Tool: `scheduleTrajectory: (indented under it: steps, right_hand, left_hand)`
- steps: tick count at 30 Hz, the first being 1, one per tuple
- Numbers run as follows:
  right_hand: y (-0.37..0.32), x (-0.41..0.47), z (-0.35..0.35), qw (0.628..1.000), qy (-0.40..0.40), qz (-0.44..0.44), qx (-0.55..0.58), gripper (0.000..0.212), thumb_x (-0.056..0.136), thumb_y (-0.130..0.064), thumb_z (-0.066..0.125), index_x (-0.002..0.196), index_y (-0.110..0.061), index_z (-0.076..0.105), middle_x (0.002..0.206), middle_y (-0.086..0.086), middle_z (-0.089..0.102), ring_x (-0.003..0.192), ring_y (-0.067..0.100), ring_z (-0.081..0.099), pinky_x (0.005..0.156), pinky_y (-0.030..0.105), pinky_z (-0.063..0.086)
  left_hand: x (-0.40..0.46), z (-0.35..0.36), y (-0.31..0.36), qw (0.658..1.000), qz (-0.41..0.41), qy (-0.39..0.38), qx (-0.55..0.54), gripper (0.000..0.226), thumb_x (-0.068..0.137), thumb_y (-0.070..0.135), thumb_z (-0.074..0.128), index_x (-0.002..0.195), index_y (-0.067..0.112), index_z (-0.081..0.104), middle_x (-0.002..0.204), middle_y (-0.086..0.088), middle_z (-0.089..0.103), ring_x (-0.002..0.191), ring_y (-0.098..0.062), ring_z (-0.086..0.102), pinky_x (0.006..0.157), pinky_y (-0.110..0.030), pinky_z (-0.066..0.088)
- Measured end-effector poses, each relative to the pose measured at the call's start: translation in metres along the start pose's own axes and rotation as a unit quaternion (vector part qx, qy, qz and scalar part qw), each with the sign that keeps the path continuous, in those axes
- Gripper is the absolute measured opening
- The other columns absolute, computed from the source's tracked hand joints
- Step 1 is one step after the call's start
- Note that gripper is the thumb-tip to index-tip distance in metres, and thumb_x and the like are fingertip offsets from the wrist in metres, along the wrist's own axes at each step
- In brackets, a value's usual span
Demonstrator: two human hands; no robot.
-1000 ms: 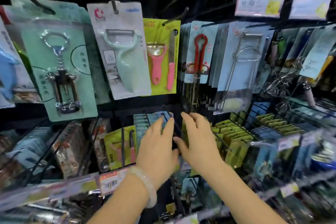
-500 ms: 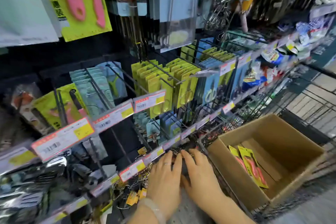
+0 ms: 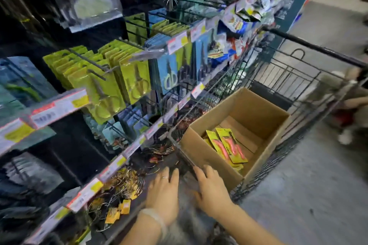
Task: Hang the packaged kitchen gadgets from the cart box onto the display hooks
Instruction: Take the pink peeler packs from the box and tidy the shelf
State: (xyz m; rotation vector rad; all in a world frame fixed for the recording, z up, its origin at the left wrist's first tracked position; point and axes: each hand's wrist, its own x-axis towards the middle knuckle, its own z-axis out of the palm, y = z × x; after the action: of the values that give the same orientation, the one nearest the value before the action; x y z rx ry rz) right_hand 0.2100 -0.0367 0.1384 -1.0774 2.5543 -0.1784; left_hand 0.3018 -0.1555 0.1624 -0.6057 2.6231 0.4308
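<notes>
An open cardboard box (image 3: 201, 147) sits in a wire cart (image 3: 298, 77). Inside it lie yellow packaged gadgets (image 3: 229, 145) with pink tools on the cards. My left hand (image 3: 164, 193) and my right hand (image 3: 211, 191) are low in the view, side by side, fingers straight and holding nothing. The right hand is just short of the box's near corner; the left is beside the lower shelf edge. Display hooks (image 3: 89, 59) on the left carry green and blue carded scissors (image 3: 137, 79).
Price-tag rails (image 3: 57, 107) run along the hook rows. Wire whisk-like goods (image 3: 127, 185) with yellow tags hang at the lowest row near my left hand. Grey floor (image 3: 318, 185) lies right of the cart, where a blurred person (image 3: 350, 105) is.
The view has swung down and right from the upper hooks to the cart box. Both hands came down from the hooks and have moved apart, the right one nearing the box corner.
</notes>
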Motion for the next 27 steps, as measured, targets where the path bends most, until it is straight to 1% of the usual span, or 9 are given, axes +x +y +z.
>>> scheduleTrajectory:
  steps: [7,9,11,12,14,17,20,24,27]
  right_hand:
    - [0.098,0.05,-0.019,1.0,-0.009,-0.003,0.025,0.071,0.088,-0.036,0.055,0.146,-0.012,0.023,0.144,0.016,0.029,0.13,0.034,0.033,0.104,0.037,0.032]
    - [0.13,0.071,-0.025,1.0,0.005,-0.007,0.029,0.065,0.084,-0.035,0.061,0.139,-0.012,0.037,0.132,0.016,0.042,0.117,0.036,0.046,0.091,0.04,0.043]
    - [0.163,0.094,-0.028,0.999,0.011,-0.018,0.036,0.062,0.069,-0.033,0.074,0.123,-0.012,0.051,0.107,0.013,0.054,0.09,0.036,0.06,0.066,0.039,0.051]
    - [0.179,0.105,-0.03,0.999,-0.002,-0.011,0.035,0.063,0.067,-0.031,0.075,0.123,-0.012,0.051,0.106,0.013,0.054,0.088,0.035,0.06,0.065,0.039,0.05]
    - [0.208,0.129,-0.029,0.999,-0.023,-0.001,0.039,0.061,0.076,-0.027,0.066,0.132,-0.01,0.047,0.119,0.016,0.051,0.103,0.04,0.055,0.08,0.046,0.048]
    - [0.248,0.161,-0.028,0.998,-0.034,0.015,0.046,0.057,0.08,-0.027,0.062,0.131,-0.006,0.049,0.125,0.022,0.051,0.111,0.045,0.052,0.085,0.05,0.048]
    - [0.278,0.188,-0.024,0.987,-0.131,0.058,0.075,0.074,0.086,-0.033,0.06,0.148,-0.019,0.022,0.151,0.018,0.021,0.135,0.037,0.028,0.106,0.041,0.031]
    - [0.315,0.227,-0.002,0.966,-0.204,0.117,0.111,0.067,0.085,-0.032,0.061,0.142,-0.017,0.03,0.149,0.018,0.027,0.129,0.037,0.035,0.104,0.04,0.033]
    - [0.327,0.246,0.019,0.959,-0.218,0.117,0.14,0.069,0.085,-0.028,0.054,0.147,-0.027,0.023,0.159,0.006,0.009,0.129,0.033,0.039,0.103,0.039,0.036]
  left_hand:
    - [0.08,-0.011,0.075,1.0,-0.003,-0.001,0.01,0.071,0.094,0.024,0.048,0.151,0.018,0.005,0.158,-0.011,0.005,0.144,-0.029,0.013,0.114,-0.037,0.021]
    - [0.105,-0.015,0.101,1.0,-0.01,-0.014,0.014,0.071,0.094,0.03,0.049,0.15,0.018,0.007,0.158,-0.012,0.006,0.144,-0.028,0.014,0.114,-0.036,0.021]
    - [0.131,-0.019,0.126,0.999,-0.022,-0.03,0.007,0.07,0.094,0.031,0.05,0.15,0.019,0.009,0.157,-0.012,0.008,0.141,-0.029,0.019,0.113,-0.036,0.024]
    - [0.145,-0.02,0.138,0.999,-0.027,-0.032,0.004,0.07,0.093,0.029,0.05,0.15,0.021,0.01,0.156,-0.01,0.009,0.14,-0.029,0.023,0.111,-0.035,0.026]
    - [0.171,-0.021,0.159,0.998,-0.04,-0.037,-0.005,0.069,0.093,0.025,0.051,0.149,0.022,0.011,0.156,-0.008,0.009,0.139,-0.029,0.025,0.11,-0.036,0.028]
    - [0.203,-0.017,0.184,0.996,-0.058,-0.06,-0.017,0.069,0.094,0.024,0.049,0.15,0.02,0.009,0.156,-0.008,0.01,0.141,-0.028,0.021,0.111,-0.036,0.027]
    - [0.222,-0.006,0.196,0.993,-0.071,-0.091,-0.039,0.071,0.094,0.028,0.048,0.151,0.021,0.006,0.158,-0.006,0.006,0.143,-0.027,0.017,0.111,-0.036,0.026]
    - [0.25,0.014,0.204,0.985,-0.094,-0.132,-0.064,0.07,0.096,0.035,0.045,0.152,0.023,0.005,0.158,-0.004,0.006,0.143,-0.028,0.016,0.111,-0.039,0.029]
    - [0.268,0.028,0.201,0.979,-0.121,-0.147,-0.072,0.071,0.096,0.028,0.049,0.151,0.023,0.005,0.158,-0.003,0.007,0.144,-0.028,0.014,0.112,-0.04,0.03]
